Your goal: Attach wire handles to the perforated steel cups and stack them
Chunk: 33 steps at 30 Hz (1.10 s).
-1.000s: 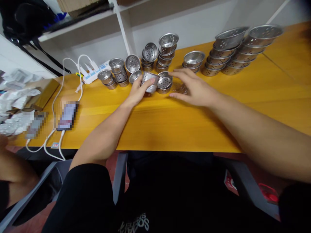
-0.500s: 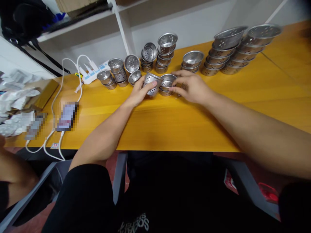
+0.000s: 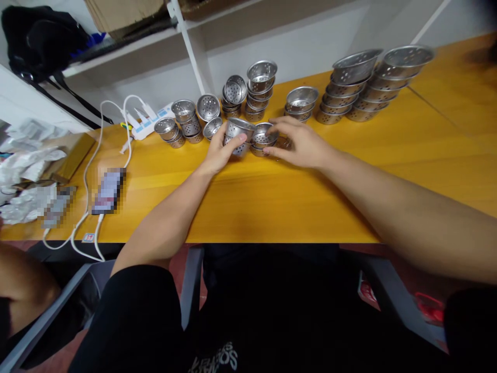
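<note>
Left hand: clamped on perforated metal cups, near-upright, just left of a short stack on the surface. Right hand: thumb and fingers apart at that stack's right side, contact unclear.

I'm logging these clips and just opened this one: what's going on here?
A person seated at a wooden table is handling perforated metal cups. The left hand holds a small stack. The right hand has its fingers spread beside another short stack; whether it grips it is unclear. More cup stacks stand along the back.
</note>
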Tool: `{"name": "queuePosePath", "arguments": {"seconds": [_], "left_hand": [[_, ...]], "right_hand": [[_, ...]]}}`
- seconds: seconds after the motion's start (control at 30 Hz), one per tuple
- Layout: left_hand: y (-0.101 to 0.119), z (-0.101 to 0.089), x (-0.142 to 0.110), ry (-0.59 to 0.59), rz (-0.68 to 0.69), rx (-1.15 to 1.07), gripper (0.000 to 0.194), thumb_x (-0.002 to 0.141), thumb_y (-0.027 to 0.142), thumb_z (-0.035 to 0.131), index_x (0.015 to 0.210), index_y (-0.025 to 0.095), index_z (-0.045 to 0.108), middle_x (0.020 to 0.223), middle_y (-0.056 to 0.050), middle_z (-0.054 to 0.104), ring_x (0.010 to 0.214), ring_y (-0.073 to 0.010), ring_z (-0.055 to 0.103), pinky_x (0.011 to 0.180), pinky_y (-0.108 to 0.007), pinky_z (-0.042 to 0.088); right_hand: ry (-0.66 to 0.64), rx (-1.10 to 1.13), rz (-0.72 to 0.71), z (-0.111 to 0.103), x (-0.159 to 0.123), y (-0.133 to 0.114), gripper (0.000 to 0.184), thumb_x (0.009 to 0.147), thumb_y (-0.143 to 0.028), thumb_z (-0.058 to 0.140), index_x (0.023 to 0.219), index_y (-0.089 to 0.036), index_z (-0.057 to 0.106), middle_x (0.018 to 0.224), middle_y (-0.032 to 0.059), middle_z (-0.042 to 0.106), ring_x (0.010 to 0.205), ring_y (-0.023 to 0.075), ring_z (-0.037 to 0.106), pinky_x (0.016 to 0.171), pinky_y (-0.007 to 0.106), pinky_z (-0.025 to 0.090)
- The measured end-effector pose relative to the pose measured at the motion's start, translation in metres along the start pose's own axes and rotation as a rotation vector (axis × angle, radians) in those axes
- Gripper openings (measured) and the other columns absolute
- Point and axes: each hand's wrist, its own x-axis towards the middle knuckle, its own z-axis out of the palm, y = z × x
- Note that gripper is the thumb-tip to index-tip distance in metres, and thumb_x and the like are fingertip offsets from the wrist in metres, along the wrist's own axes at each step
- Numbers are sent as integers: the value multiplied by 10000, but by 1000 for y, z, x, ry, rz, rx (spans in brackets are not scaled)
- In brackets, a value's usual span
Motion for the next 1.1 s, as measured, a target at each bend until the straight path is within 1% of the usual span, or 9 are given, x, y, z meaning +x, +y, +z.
{"name": "queuePosePath", "arguments": {"seconds": [0.1,0.2,0.37,0.47,0.6,0.67,0.87,0.97,1.1], "left_hand": [[-4,-2,3,14,150,118,985,978,1112,852,1524,293,794,1385,-89,864,1421,-406,855,1372,-713,669],[0,3,2,-1,296,231,1104,958,1121,873,1703,327,689,1578,-112,819,1572,-437,822,1445,-709,627],[10,17,-2,-31,462,343,1125,1043,1103,786,1871,398,499,1716,-115,724,1658,-437,792,1491,-689,605],[4,16,1,-34,507,402,1139,1038,1094,803,1902,435,460,1775,-116,689,1715,-459,749,1516,-715,576],[-21,6,8,10,483,431,1312,975,1086,884,1981,466,314,1852,-143,634,1781,-468,687,1531,-714,537],[-29,0,9,31,428,420,1311,972,1075,899,1974,445,336,1849,-154,639,1788,-463,672,1539,-710,512],[-8,-3,3,102,144,254,1223,820,1064,1046,1709,318,660,1676,-164,752,1665,-453,731,1501,-699,545],[0,0,1,113,123,225,1250,773,1093,1052,1672,320,658,1665,-156,739,1652,-451,726,1506,-694,536],[-9,4,3,121,146,243,1245,818,1045,1066,1711,323,584,1711,-167,695,1693,-447,697,1537,-691,514]], "right_hand": [[75,4,-24,-9,0,-17,617,1207,-737,801,1687,-350,822,1805,212,773,1706,578,707,1459,916,553],[109,33,-52,-16,0,-38,567,1264,-712,701,1710,-377,806,1805,195,773,1693,533,703,1413,863,626],[17,53,-99,-12,-1,-55,390,1221,-689,749,1405,-397,932,1771,111,792,1471,483,835,1242,814,736],[62,53,-166,-7,-1,-50,330,1247,-632,718,1303,-384,928,1699,92,843,1422,463,866,1240,801,731],[164,42,-103,-11,0,-37,315,1272,-617,694,1381,-400,894,1574,116,915,1482,483,848,1346,797,674],[186,15,-56,-16,1,-30,306,1270,-621,696,1377,-407,888,1493,124,936,1430,488,855,1323,793,680],[82,-121,0,-20,4,-24,386,1287,-588,586,1338,-334,871,1372,182,923,1319,508,824,1212,800,689],[18,-131,27,-13,5,-27,402,1271,-567,566,1386,-346,881,1365,179,913,1293,523,804,1199,826,666],[-31,-113,36,-4,6,-29,447,1252,-581,568,1444,-345,896,1310,184,910,1291,550,784,1207,849,630]]}}
